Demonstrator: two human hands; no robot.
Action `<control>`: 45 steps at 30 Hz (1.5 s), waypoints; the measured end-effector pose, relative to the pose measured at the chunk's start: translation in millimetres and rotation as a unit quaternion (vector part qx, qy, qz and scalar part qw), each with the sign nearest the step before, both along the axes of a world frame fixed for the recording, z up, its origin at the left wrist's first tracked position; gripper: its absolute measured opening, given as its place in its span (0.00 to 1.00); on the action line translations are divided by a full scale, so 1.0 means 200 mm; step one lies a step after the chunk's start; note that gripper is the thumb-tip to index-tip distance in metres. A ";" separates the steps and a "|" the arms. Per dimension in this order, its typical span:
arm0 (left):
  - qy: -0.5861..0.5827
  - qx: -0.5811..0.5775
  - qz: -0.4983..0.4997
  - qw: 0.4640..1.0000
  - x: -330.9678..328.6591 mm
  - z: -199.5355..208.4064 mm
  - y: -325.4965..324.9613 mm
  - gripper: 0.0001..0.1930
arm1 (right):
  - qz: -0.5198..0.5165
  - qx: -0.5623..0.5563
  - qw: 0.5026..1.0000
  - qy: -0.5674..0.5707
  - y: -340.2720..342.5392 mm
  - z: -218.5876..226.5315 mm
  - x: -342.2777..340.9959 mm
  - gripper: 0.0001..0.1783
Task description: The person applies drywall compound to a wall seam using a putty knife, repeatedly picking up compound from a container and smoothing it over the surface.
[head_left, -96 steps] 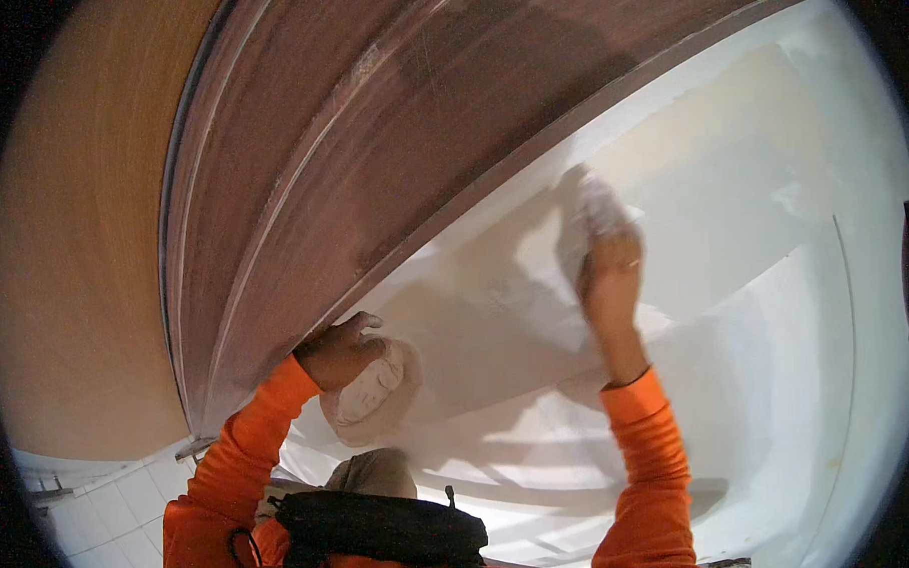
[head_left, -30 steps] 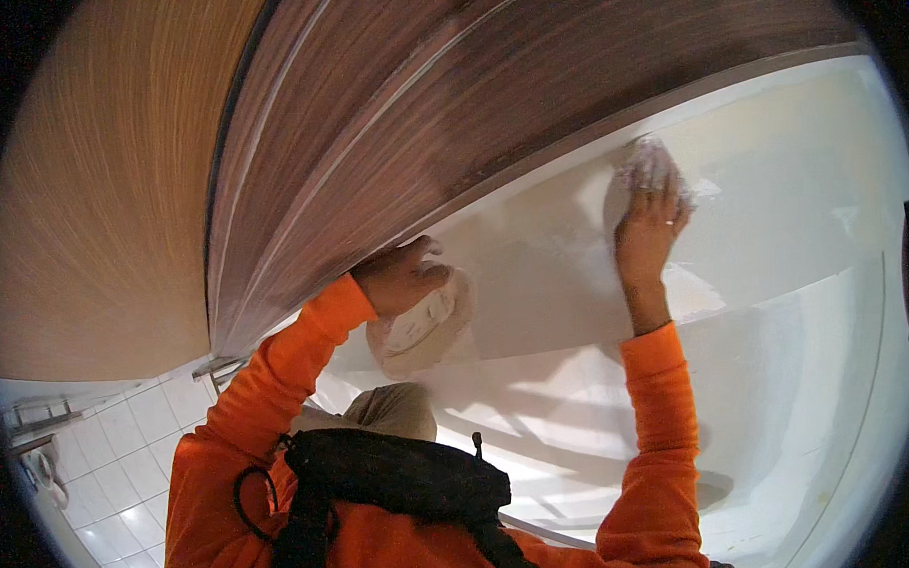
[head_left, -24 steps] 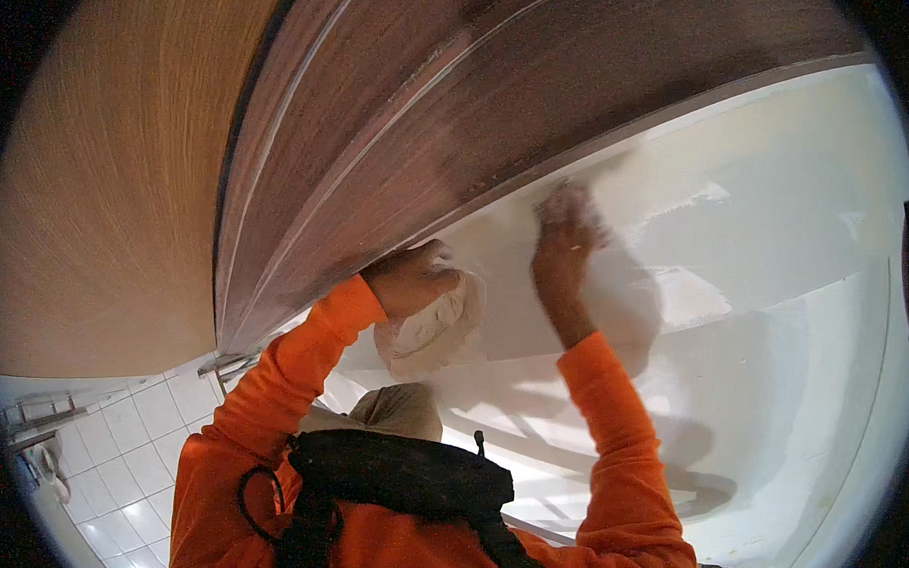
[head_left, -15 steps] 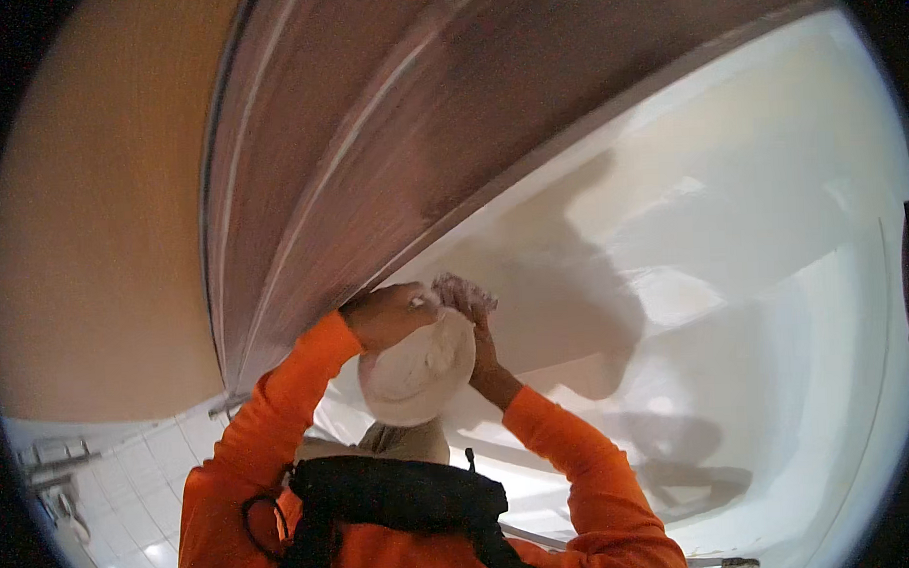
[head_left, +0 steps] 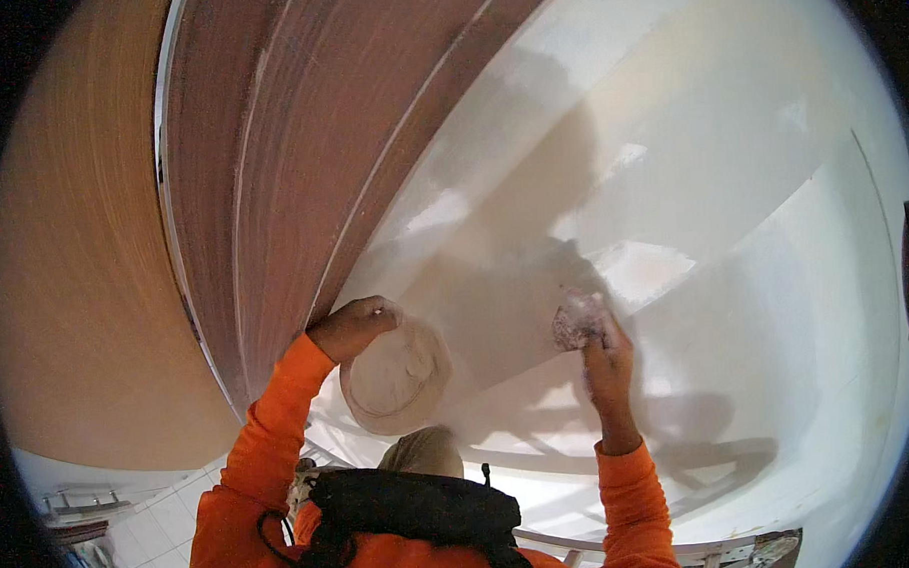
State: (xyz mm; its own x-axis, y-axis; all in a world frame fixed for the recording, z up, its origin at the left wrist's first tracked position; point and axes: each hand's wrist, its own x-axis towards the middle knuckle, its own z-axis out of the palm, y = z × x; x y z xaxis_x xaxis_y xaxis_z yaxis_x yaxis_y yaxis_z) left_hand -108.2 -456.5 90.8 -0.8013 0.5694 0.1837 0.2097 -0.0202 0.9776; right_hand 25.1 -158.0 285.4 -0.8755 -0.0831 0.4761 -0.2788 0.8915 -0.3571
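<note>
My left hand (head_left: 356, 327) is closed on the rim of a round pale bowl (head_left: 377, 425), thumb side up. Inside the bowl lies smooth whitish putty (head_left: 407, 366). Off to the right, my right hand (head_left: 610, 374) is raised in front of the pale wall (head_left: 712, 215), its fingers wrapped round a crumpled, pinkish-grey wad (head_left: 579, 322) smeared with white. Whether that wad is a cloth or a sponge I cannot tell. It looks close to the wall surface; contact is not clear.
Dark reddish-brown wood trim (head_left: 299, 139) with pale streaks runs along the wall's left side, beside a brown wooden door panel (head_left: 83, 247). White floor tiles (head_left: 153, 535) show at lower left. A metal-looking rail (head_left: 674, 557) crosses below my right arm. Shadows fall over the wall.
My right hand has moved away from the bowl to the right, carrying the wad. My left hand and the bowl have shifted slightly left, and the view has turned a little.
</note>
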 end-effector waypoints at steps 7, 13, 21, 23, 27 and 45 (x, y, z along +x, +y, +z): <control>-0.028 -0.096 0.050 0.994 -0.02 0.01 0.00 0.22 | 0.097 -0.609 0.784 -0.071 -0.03 -0.01 0.06 0.29; 0.099 -0.133 0.041 0.985 -0.14 -0.12 -0.05 0.21 | 0.069 -0.607 0.785 -0.106 -0.05 0.03 0.09 0.32; -0.048 -0.070 -0.003 0.996 -0.02 0.11 0.03 0.25 | 0.045 -0.572 0.813 -0.101 0.01 -0.02 0.16 0.36; -0.051 -0.038 -0.071 0.995 -0.05 0.21 0.07 0.24 | 0.081 -0.558 0.823 -0.074 0.07 -0.07 0.16 0.37; 0.050 -0.034 -0.085 0.995 -0.12 0.24 0.00 0.23 | 0.026 -0.499 0.866 -0.016 -0.08 0.02 0.20 0.28; 0.066 0.228 0.018 0.971 -0.15 -0.39 -0.89 0.26 | -0.150 0.539 0.696 0.449 -1.16 0.80 -0.16 0.25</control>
